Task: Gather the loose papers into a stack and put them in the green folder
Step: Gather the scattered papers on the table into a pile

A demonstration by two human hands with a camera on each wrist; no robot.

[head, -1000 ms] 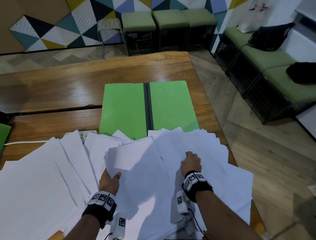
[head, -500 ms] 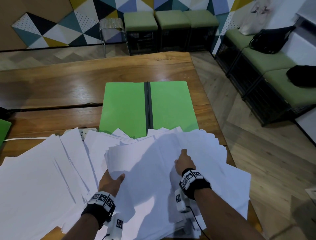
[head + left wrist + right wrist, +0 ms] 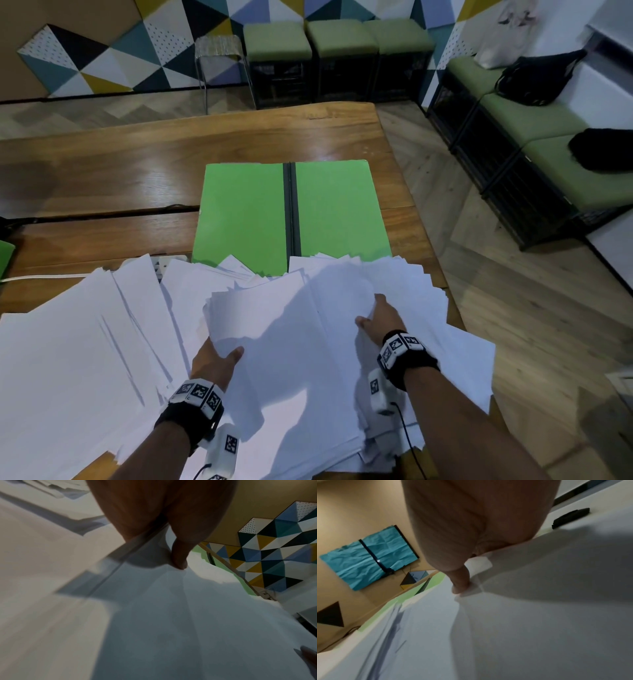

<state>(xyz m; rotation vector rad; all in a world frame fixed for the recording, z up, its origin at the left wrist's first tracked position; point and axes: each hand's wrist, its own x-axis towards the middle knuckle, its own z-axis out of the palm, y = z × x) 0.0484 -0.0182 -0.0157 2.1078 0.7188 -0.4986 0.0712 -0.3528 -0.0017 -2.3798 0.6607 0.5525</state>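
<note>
The green folder (image 3: 246, 212) lies open and flat on the wooden table (image 3: 171, 147), with a dark spine down its middle. Loose white papers (image 3: 68, 359) fan across the near half of the table and overlap the folder's near edge. My left hand (image 3: 215, 359) grips the left edge of a middle bundle of papers (image 3: 291, 359), thumb on top. My right hand (image 3: 380, 318) holds sheets at the bundle's right side, thumb on top and fingers hidden under a sheet. In the wrist views, the left thumb (image 3: 179, 561) and the right thumb (image 3: 460, 586) each press on paper.
A white power strip (image 3: 171, 263) and its cable (image 3: 34, 277) peek out from under the papers at the left. Another green item (image 3: 5, 257) sits at the left edge. The table's right edge (image 3: 442, 274) is close to the papers; green benches with black bags (image 3: 541, 78) stand beyond.
My right hand drifted a little left, then back right and forward; its fingers now lie under a sheet instead of bunched on top. The left hand has kept its hold.
</note>
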